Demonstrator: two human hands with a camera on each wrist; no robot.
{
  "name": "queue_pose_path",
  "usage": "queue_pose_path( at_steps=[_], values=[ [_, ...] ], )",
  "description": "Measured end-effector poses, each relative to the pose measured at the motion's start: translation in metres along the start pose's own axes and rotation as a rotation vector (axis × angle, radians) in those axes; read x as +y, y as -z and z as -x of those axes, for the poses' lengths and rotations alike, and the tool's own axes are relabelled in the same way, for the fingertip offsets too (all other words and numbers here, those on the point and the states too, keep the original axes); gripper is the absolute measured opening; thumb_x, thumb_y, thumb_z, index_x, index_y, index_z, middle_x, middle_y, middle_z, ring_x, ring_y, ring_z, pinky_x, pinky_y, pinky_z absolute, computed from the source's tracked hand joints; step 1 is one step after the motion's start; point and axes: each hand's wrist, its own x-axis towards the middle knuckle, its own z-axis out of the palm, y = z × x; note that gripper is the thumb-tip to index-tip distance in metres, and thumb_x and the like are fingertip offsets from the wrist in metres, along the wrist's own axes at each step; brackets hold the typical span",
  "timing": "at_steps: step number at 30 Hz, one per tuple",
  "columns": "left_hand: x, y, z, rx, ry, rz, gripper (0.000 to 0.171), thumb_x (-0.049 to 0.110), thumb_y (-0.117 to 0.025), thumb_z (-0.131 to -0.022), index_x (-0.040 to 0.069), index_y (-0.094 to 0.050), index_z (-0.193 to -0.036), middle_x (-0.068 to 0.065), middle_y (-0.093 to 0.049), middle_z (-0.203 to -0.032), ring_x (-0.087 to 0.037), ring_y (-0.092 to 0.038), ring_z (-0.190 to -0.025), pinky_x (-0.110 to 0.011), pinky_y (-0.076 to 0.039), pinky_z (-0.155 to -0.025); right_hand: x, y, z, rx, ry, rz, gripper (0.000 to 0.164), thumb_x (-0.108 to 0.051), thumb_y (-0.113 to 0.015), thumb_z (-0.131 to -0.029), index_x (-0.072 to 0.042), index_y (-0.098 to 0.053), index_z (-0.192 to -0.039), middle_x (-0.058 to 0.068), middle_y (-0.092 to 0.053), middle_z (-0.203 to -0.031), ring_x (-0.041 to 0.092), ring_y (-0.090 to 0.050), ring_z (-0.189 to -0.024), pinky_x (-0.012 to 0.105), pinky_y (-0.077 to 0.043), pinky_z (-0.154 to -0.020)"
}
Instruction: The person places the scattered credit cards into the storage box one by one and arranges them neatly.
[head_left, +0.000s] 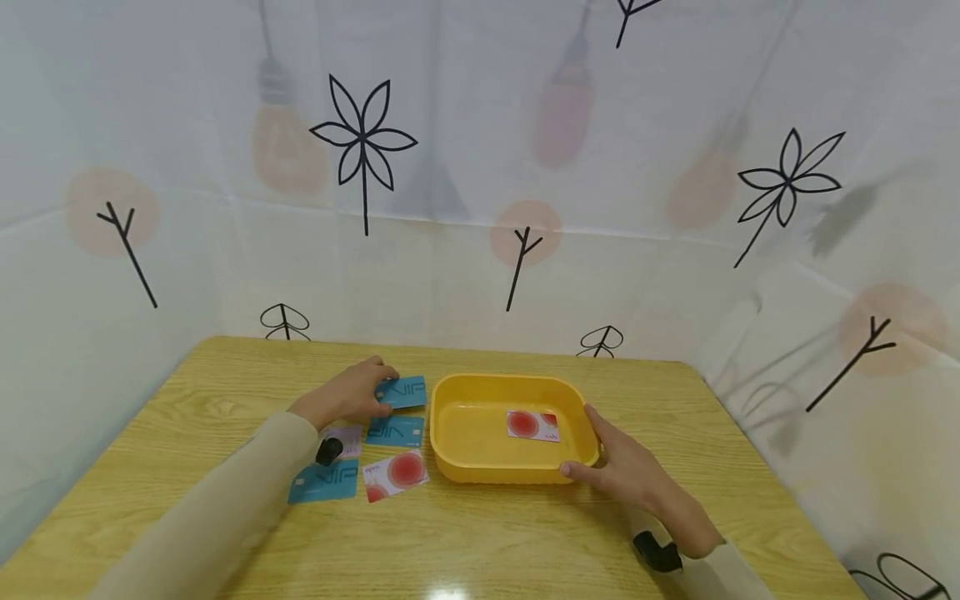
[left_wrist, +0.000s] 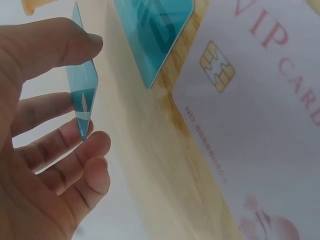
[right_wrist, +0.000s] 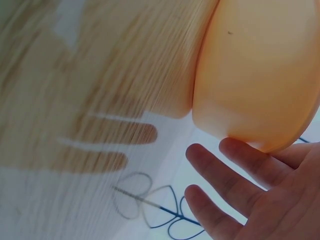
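My left hand [head_left: 347,395] pinches a blue VIP card [head_left: 406,392] between thumb and fingers; in the left wrist view the card [left_wrist: 82,80] is tilted nearly edge-on. Just below that card lies another blue card [head_left: 395,431], left of a yellow plastic basin [head_left: 467,473]. Inside the basin is a white card with red circles [head_left: 533,425]. My right hand [head_left: 632,465] rests against the basin's right end, thumb near the front corner. Seen from the right wrist, its fingers [right_wrist: 220,172] are extended, one touching the basin's outer wall [right_wrist: 255,75].
Near the left forearm lie a white card with red circles [head_left: 396,475], a blue card [head_left: 324,482] and a pale VIP card [head_left: 346,442], partly covered by the wrist. Everything stands on a wood-grain table [head_left: 465,542]. A printed white cloth [head_left: 465,275] hangs behind it.
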Motion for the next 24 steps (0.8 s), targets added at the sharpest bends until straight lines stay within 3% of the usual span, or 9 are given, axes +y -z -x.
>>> queue_pose_path(
  at_steps=[12,24],
  values=[
    [0.005,0.003,0.008,0.018,-0.009,0.020,0.057,0.028,-0.075,-0.080,0.014,-0.055,-0.132,-0.006,-0.050,-0.119,-0.022,-0.050,-0.102,-0.043,-0.045,-0.095,0.000,0.000,0.000,-0.006,-0.009,-0.002,0.104,-0.062,-0.065,-0.079,-0.004,-0.019,-0.152,0.021,-0.032,-0.150,0.042,-0.037,-0.131,0.062,-0.035,-0.097],
    [0.012,0.010,0.015,0.047,-0.041,-0.016,0.058,0.030,-0.075,-0.080,0.013,-0.055,-0.131,-0.006,-0.051,-0.120,-0.022,-0.052,-0.099,-0.042,-0.047,-0.092,0.001,-0.001,0.000,0.001,0.002,-0.006,0.105,-0.062,-0.065,-0.079,-0.003,-0.018,-0.152,0.022,-0.032,-0.149,0.042,-0.037,-0.132,0.062,-0.034,-0.097]
  ],
)
